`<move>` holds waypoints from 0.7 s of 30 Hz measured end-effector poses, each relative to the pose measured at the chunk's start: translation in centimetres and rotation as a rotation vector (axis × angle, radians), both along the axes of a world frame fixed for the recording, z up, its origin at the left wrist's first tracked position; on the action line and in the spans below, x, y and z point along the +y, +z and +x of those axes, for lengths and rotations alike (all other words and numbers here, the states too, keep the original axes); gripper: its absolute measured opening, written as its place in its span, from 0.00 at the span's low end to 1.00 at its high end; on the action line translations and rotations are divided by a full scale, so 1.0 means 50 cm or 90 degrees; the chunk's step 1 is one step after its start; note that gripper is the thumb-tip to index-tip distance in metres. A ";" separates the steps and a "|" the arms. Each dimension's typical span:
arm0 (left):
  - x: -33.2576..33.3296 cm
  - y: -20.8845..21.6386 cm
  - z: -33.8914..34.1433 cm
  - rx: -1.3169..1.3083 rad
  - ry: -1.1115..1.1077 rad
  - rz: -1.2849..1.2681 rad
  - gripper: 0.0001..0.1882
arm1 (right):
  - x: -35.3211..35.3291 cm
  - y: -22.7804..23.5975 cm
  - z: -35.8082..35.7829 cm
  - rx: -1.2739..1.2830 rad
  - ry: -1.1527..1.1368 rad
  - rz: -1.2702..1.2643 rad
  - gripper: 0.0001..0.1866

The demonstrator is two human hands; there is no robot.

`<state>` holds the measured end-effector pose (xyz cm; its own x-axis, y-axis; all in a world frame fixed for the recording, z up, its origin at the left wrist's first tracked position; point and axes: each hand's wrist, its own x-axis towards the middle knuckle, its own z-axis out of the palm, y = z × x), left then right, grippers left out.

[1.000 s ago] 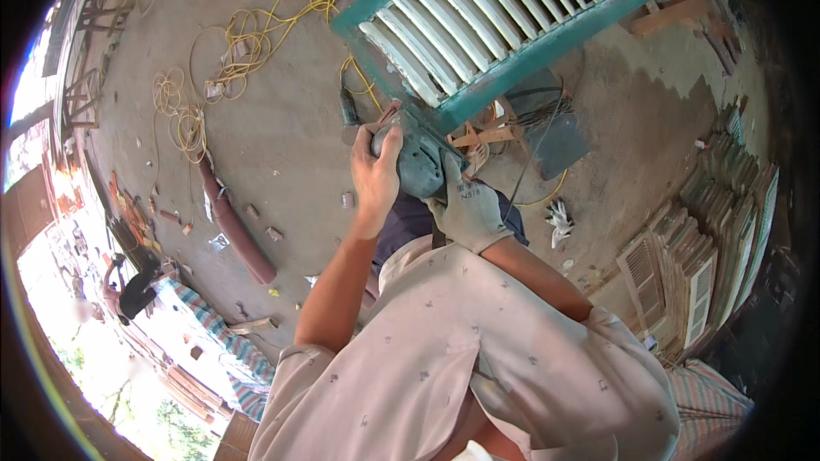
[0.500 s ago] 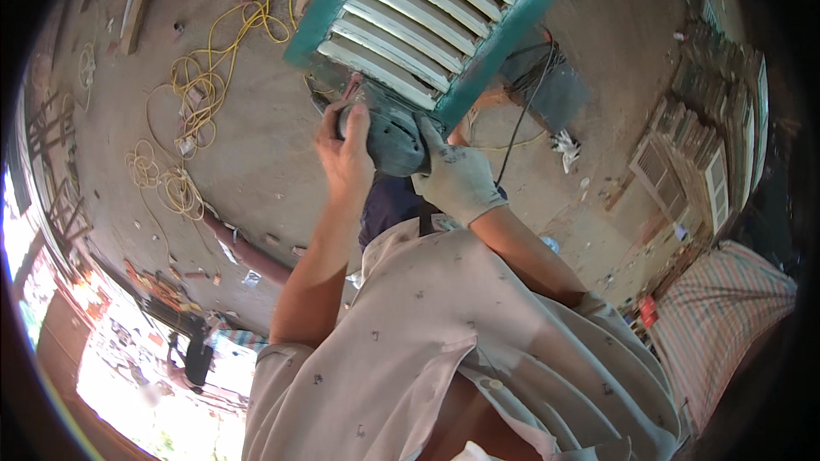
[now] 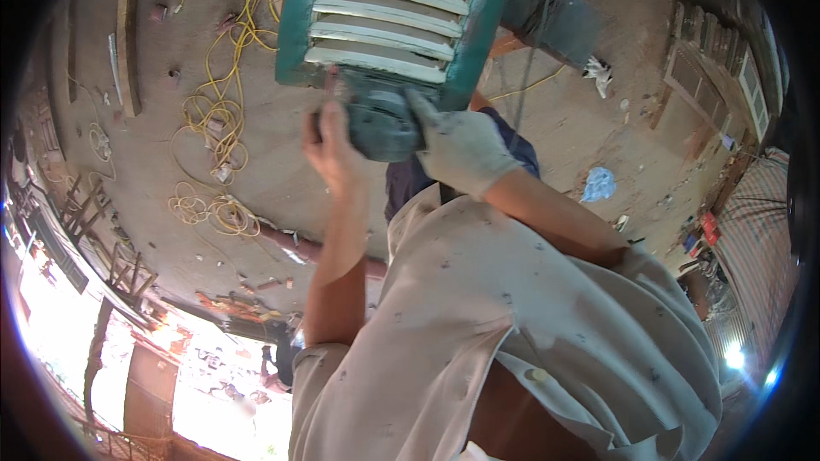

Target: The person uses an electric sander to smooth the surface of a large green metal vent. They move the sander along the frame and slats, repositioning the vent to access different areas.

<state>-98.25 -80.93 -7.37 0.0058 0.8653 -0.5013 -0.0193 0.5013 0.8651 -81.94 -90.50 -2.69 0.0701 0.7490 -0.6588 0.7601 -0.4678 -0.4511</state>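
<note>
A louvred shutter (image 3: 389, 10) with a green frame and pale slats lies in front of me at the top of the view. Against its near end rests a dusty dark handheld power tool (image 3: 383, 126) with a rounded body. My left hand (image 3: 335, 149), bare, is closed around the tool's left side, thumb toward its top. On the other side my right hand (image 3: 468, 147), in a pale work glove, grips the tool, its forefinger stretched along the body. The tool's underside is hidden, and motion blurs its edges.
Tangled yellow cord (image 3: 224, 124) lies on the floor to the left, near a wooden beam (image 3: 128, 34). At the right are stacked shutters (image 3: 726, 77), a blue plastic bag (image 3: 599, 184) and a striped cloth (image 3: 756, 222). A dark box (image 3: 555, 21) stands beyond the shutter.
My view has turned, so the shutter appears more upright and further left. Both hands stay on the power tool, which is still at the shutter's near end.
</note>
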 end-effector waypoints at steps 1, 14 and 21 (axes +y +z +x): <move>-0.030 0.004 0.007 0.014 -0.040 0.007 0.10 | -0.024 0.007 0.013 0.002 -0.022 -0.014 0.41; 0.081 0.007 -0.041 0.023 -0.004 0.019 0.15 | 0.067 -0.044 -0.062 -0.020 -0.023 0.083 0.45; -0.043 -0.006 -0.070 0.099 -0.030 0.022 0.16 | -0.017 0.007 -0.023 -0.043 0.041 0.077 0.41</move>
